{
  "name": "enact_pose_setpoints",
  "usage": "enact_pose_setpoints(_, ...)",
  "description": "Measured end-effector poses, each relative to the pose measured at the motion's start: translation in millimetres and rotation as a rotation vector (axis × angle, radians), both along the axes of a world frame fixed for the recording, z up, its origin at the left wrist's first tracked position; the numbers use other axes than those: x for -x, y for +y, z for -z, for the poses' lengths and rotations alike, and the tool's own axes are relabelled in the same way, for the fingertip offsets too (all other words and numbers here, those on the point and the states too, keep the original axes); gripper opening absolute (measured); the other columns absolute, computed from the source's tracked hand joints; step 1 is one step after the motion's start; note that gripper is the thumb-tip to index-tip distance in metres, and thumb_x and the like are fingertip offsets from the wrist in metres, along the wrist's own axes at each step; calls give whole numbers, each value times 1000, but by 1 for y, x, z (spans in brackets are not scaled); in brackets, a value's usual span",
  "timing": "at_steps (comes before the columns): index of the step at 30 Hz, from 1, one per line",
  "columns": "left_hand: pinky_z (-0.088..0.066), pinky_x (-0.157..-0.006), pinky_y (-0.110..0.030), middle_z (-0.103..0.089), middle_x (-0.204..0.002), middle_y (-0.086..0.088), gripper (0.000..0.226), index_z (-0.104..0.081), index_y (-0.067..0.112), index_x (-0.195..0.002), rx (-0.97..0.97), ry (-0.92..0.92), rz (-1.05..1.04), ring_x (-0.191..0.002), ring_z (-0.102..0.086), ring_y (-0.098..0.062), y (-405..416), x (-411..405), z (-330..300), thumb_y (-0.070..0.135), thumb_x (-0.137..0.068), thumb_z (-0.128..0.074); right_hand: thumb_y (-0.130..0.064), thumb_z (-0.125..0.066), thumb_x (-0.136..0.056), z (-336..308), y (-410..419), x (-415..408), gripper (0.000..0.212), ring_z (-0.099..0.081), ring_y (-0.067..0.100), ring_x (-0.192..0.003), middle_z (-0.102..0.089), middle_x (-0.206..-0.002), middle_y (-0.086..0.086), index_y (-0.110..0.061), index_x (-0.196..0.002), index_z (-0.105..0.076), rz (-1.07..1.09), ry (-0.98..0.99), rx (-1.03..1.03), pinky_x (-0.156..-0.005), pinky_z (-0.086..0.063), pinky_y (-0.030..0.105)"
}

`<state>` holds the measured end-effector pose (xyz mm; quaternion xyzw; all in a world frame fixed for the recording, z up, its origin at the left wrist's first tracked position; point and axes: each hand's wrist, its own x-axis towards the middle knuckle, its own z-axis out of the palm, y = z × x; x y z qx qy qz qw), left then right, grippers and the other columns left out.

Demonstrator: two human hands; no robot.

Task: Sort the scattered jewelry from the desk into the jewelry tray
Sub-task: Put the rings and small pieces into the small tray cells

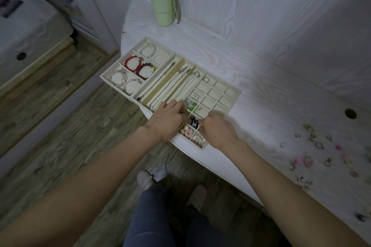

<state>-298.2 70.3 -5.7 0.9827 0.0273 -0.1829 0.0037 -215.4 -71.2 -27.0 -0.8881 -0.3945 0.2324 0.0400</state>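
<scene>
Both hands are held over the small-compartment section of the jewelry tray (232, 94). The left hand (168, 120) and the right hand (216, 130) have curled fingers meeting at a black piece (193, 123); whether it is pinched cannot be told. Scattered jewelry (319, 152) is left on the white desk (271, 78), well apart to the right.

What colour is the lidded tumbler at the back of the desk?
Pale green tumbler, clearest in the head view.
</scene>
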Motion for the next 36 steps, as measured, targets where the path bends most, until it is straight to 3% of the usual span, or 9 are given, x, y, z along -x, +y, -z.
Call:
enact_pose_setpoints(4, -27, -102, -40, -25, -143, -7, 65, -24, 38, -147, -37, 16, 30, -131, -24, -25, -2, 0, 2, 12, -90, -44, -15, -46, -96, 1, -1, 6, 30, -54, 23, -102, -45, -121, 10, -13, -123, -59, 18, -20, -4, -82, -49, 34)
enact_pose_setpoints(8, -27, -103, -41, -22, -145, -10, 69, -19, 38, -148, -89, 36, 56, -132, -21, -26, -3, 2, 5, 12, -90, -45, -14, -47, -96, 3, 0, 12, 31, -52, 23, -102, -40, -125, 11, -10, -125, -56, 39, -37, -18, -77, -45, 30)
enact_pose_setpoints(15, -28, -102, -37, -29, -139, -6, 64, -29, 36, -145, -18, -25, 20, -128, -27, -23, -11, -2, 1, 12, -89, -47, -13, -47, -96, -1, -11, 11, 41, -51, 20, -108, -43, -124, 6, -17, -136, -50, 134, 149, -202, -93, -46, 34)
enact_pose_setpoints(19, -29, -99, -35, -36, -134, -3, 53, -42, 27, -138, 71, -101, -26, -126, -30, -22, -27, -16, -6, 15, -87, -51, -7, -47, -95, -15, -23, 6, 35, -53, 19, -98, -48, -109, 5, -17, -125, -60, 254, 158, -389, -92, -44, 29)
enact_pose_setpoints(22, -29, -99, -36, -38, -134, -4, 43, -49, 22, -131, 83, -127, -1, -125, -32, -24, -50, -37, -10, 13, -90, -49, -7, -46, -95, -19, -48, -2, 31, -56, 24, -99, -53, -112, 10, -11, -122, -61, 340, 109, -395, -91, -46, 34)
enact_pose_setpoints(25, -29, -99, -37, -44, -132, -3, 36, -54, 21, -126, 123, -137, 9, -125, -36, -23, -81, -62, -13, 13, -92, -45, -8, -46, -95, -16, -88, -12, 34, -55, 21, -109, -52, -121, 8, -11, -127, -58, 489, 100, -381, -97, -41, 26)
enact_pose_setpoints(30, -31, -96, -37, -52, -126, -6, 32, -57, 19, -121, 202, -91, 131, -120, -43, -25, -147, -95, -9, 17, -96, -39, -9, -45, -96, -6, -169, -15, 34, -49, 20, -118, -48, -133, 7, -12, -128, -56, 709, 77, -298, -98, -38, 26)
enact_pose_setpoints(36, -35, -94, -36, -52, -127, -6, 31, -57, 17, -123, 344, -97, 233, -118, -44, -25, -223, -123, 4, 18, -96, -43, -2, -50, -89, 18, -241, -25, 34, -45, 28, -123, -53, -128, 14, -8, -122, -59, 963, -28, -303, -102, -33, 28)
